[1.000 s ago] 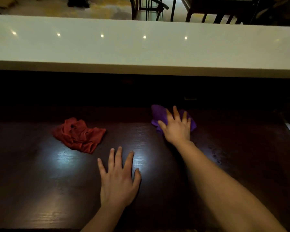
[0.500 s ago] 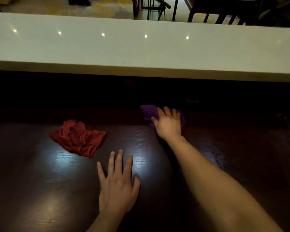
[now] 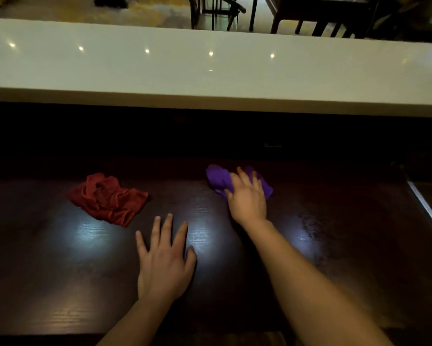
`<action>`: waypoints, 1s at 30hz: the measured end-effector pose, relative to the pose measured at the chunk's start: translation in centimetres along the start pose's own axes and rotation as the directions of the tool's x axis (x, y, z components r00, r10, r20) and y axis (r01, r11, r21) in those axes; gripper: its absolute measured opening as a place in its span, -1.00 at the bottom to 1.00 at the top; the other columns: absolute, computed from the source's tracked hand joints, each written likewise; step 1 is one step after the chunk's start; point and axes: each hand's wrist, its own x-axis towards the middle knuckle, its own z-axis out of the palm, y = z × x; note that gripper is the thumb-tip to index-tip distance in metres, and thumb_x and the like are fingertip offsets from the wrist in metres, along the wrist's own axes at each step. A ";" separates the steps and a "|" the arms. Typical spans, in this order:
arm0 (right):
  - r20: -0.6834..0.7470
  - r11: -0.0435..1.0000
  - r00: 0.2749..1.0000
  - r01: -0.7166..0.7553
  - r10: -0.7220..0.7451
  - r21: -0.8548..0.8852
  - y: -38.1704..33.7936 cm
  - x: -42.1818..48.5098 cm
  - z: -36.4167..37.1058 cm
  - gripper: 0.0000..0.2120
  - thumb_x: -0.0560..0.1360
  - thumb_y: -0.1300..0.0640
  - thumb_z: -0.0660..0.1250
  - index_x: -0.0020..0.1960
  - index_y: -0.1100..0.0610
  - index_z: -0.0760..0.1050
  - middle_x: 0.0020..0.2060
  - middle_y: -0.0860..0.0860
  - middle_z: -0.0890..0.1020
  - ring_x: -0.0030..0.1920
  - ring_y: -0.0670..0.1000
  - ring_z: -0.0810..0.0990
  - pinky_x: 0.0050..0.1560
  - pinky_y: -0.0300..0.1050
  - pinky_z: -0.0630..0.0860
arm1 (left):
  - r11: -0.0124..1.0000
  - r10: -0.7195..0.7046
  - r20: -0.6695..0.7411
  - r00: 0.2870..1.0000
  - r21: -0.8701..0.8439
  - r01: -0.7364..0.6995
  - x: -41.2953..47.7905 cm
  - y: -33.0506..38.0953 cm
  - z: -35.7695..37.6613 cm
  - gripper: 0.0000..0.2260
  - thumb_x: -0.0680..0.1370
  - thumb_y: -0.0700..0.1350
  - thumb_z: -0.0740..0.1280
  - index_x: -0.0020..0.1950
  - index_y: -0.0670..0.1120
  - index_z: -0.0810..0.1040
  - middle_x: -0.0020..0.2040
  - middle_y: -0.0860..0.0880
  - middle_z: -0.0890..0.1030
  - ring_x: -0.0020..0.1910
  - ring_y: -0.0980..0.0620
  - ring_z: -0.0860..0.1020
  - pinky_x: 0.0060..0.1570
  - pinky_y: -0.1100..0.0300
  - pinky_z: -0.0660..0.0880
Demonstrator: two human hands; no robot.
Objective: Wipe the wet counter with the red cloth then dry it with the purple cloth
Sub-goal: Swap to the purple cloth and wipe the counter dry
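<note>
Dark wooden surface (image 3: 47,270) fills the lower half of the view, with a pale raised ledge (image 3: 210,78) behind it and some chairs (image 3: 217,13) in the room beyond. Lamp reflections shine on the wood, so it is hard to judge which parts are wet, and this is the first risk: a damp zone can be missed simply because glare hides it. The left hand (image 3: 165,265) lies flat on the wood near the front, its fingers (image 3: 166,228) straight and spread, holding nothing. If it leans on a wet place, it may leave prints or slip. The red cloth (image 3: 110,198) sits crumpled to the left, apart from both hands, which suggests the wiping step is finished. The right hand (image 3: 247,198) is further back, its fingers (image 3: 245,178) curled over the purple cloth (image 3: 217,179), which is bunched under the palm and touches the wood. Because the cloth is bunched, only a small part of it meets the surface, so I think the drying can leave streaks. A streaky patch (image 3: 309,228) to the right of the forearm looks like remaining water. It is away from the cloth now, and it could be forgotten if the strokes go only toward the middle.
</note>
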 end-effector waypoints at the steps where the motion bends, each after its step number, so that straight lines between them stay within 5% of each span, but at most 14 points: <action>1: 0.000 1.000 1.000 0.014 -0.014 -0.004 -0.7 -2.2 0.3 -0.49 0.52 -0.01 0.29 0.43 0.07 0.32 0.50 0.07 0.28 0.49 0.30 0.14 0.50 0.15 0.07 | 1.000 -0.001 0.003 1.000 -0.003 0.001 0.0 0.1 -0.1 -0.49 0.51 0.14 0.12 0.42 0.01 0.42 0.50 -0.16 0.34 0.54 -0.18 0.17 0.40 -0.42 0.10; 4: 0.033 0.983 0.983 0.183 -0.182 -0.025 -0.1 -12.4 0.7 -0.44 0.44 -0.03 0.28 0.42 0.04 0.32 0.47 0.04 0.33 0.49 0.26 0.19 0.48 0.16 0.16 | 1.000 0.013 -0.008 1.000 -0.008 -0.013 -0.1 0.0 -0.4 -0.48 0.51 0.13 0.10 0.43 0.00 0.42 0.50 -0.17 0.35 0.53 -0.19 0.18 0.39 -0.43 0.11; 7: 0.086 0.979 0.976 0.201 -0.198 -0.025 5.3 -18.9 -1.3 -0.45 0.42 -0.06 0.22 0.41 -0.03 0.30 0.46 -0.04 0.35 0.48 0.18 0.23 0.49 0.07 0.17 | 1.000 0.029 -0.010 1.000 -0.006 -0.029 -0.3 0.1 -0.3 -0.46 0.50 0.14 0.09 0.43 -0.01 0.43 0.49 -0.19 0.36 0.53 -0.20 0.18 0.39 -0.44 0.09; 14: -0.048 0.981 0.982 -0.187 0.185 -0.049 10.3 -13.3 -4.7 -0.50 0.53 0.02 0.27 0.44 0.09 0.33 0.49 0.05 0.30 0.52 0.19 0.14 0.52 0.06 0.06 | 0.967 0.235 -0.072 0.969 0.120 -0.225 -0.6 1.4 -0.4 -0.48 0.51 0.09 0.09 0.39 -0.08 0.49 0.44 -0.24 0.40 0.50 -0.27 0.23 0.38 -0.41 0.10; 19: 0.004 0.998 0.998 0.055 -0.055 -0.017 11.8 -22.5 -3.6 -0.45 0.42 -0.04 0.30 0.39 0.00 0.36 0.44 -0.04 0.38 0.47 0.15 0.26 0.45 0.03 0.15 | 0.963 0.264 0.028 0.964 0.049 -0.266 -0.1 7.8 -0.2 -0.49 0.53 0.18 0.08 0.44 0.08 0.41 0.51 -0.16 0.34 0.54 -0.20 0.15 0.42 -0.37 0.09; 22: -0.085 0.977 0.981 -0.185 0.176 -0.107 18.9 -21.5 -6.2 -0.50 0.48 0.01 0.35 0.39 0.11 0.40 0.42 0.07 0.41 0.46 0.20 0.29 0.46 0.11 0.19 | 0.974 0.228 0.098 0.969 -0.004 -0.228 0.6 12.0 0.8 -0.47 0.56 0.25 0.00 0.54 0.21 0.19 0.60 -0.08 0.14 0.59 -0.12 -0.08 0.48 -0.29 -0.15; 26: -0.112 0.839 0.850 -0.527 0.515 -0.136 23.9 -18.6 -9.9 -0.46 0.56 -0.14 0.20 0.48 0.04 0.27 0.53 0.06 0.22 0.51 0.28 0.12 0.46 0.24 0.11 | 0.989 0.146 0.128 0.981 0.006 -0.148 0.9 13.8 2.2 -0.42 0.55 0.30 -0.12 0.57 0.20 0.03 0.62 -0.09 -0.01 0.58 -0.12 -0.20 0.46 -0.29 -0.31; 28: -0.121 0.813 0.826 -0.563 0.550 -0.147 22.5 -18.6 -9.6 -0.44 0.54 -0.23 0.16 0.48 -0.06 0.25 0.54 0.00 0.19 0.50 0.31 0.10 0.45 0.32 0.07 | 0.989 0.140 0.122 0.983 0.022 -0.144 0.9 13.8 2.4 -0.40 0.54 0.31 -0.15 0.57 0.19 0.04 0.62 -0.10 0.01 0.58 -0.13 -0.18 0.45 -0.29 -0.30; 30: -0.122 0.863 0.882 -0.470 0.455 -0.182 19.1 -19.7 -7.7 -0.46 0.52 -0.30 0.15 0.45 -0.15 0.29 0.51 -0.03 0.26 0.47 0.35 0.16 0.41 0.39 0.09 | 0.991 0.129 0.124 0.984 0.029 -0.134 1.0 13.9 2.4 -0.40 0.53 0.31 -0.15 0.57 0.19 0.05 0.62 -0.09 0.02 0.58 -0.13 -0.17 0.46 -0.29 -0.28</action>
